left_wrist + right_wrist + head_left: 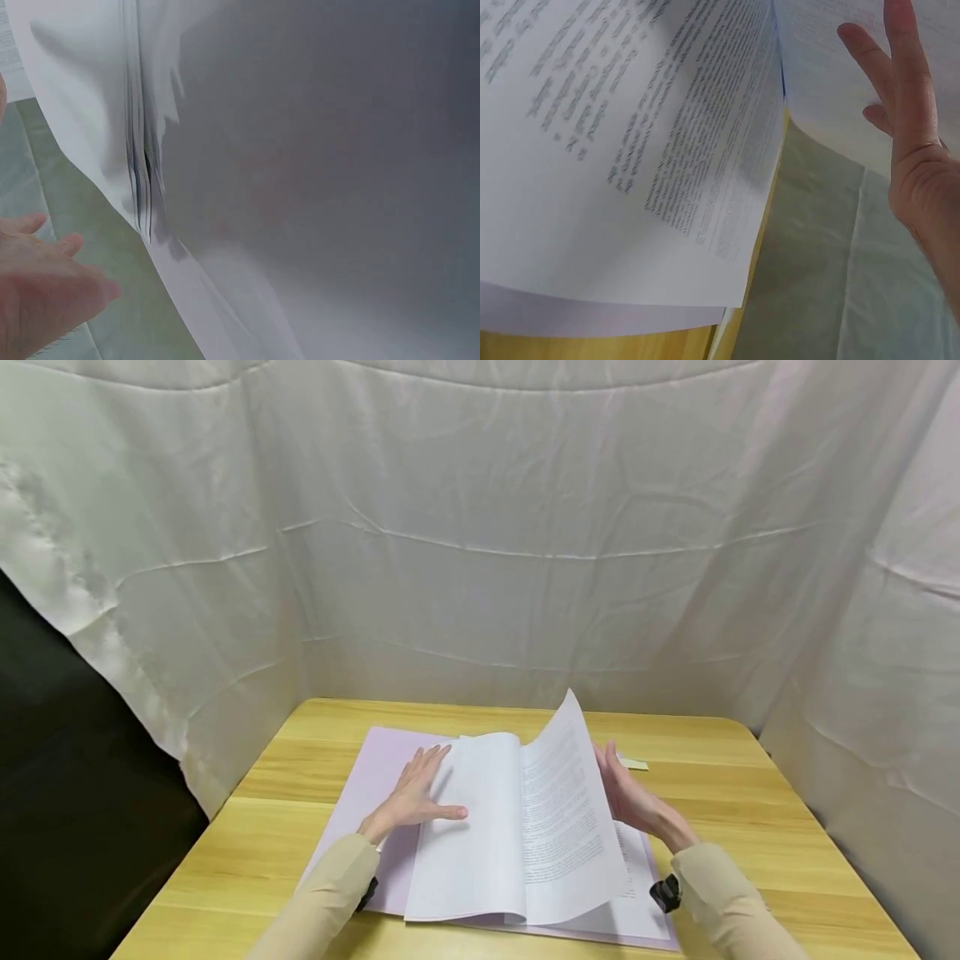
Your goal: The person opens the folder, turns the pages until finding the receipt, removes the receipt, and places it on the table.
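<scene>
A lilac folder lies open on the table, holding a stack of printed sheets. Turned-over pages lie on its left half, curving up toward the middle. One printed sheet stands raised and bowed, its far corner pointing up. My left hand is over the left pages, fingers and thumb spread. Behind the raised sheet's right edge is my right hand, its fingertips partly hidden by the paper. The right wrist view shows that hand's fingers extended against the sheet. More printed text shows on the lower page.
The wooden table extends around the folder. A small pale yellow strip lies past my right hand. Light curtains hang behind and along the sides, with dark material at the left.
</scene>
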{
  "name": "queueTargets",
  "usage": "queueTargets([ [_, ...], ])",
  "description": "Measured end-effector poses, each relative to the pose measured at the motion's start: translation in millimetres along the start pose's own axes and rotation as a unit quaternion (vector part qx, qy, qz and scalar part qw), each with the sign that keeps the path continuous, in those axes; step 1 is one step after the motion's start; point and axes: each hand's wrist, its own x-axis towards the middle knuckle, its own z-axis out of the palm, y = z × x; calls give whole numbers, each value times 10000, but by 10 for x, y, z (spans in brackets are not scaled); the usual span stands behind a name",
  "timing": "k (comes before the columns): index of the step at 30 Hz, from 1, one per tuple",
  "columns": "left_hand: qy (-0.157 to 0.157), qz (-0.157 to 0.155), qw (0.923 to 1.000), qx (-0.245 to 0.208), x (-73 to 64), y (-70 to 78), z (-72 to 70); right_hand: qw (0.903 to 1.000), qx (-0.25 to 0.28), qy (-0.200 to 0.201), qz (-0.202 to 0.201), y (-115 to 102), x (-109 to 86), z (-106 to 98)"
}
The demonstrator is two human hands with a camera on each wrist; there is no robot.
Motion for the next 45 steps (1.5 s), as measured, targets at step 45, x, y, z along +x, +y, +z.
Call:
queueTargets([
  [45, -818, 62, 9616, -2618, 90, 254, -109, 9995, 225, -194, 94, -59, 215, 254],
])
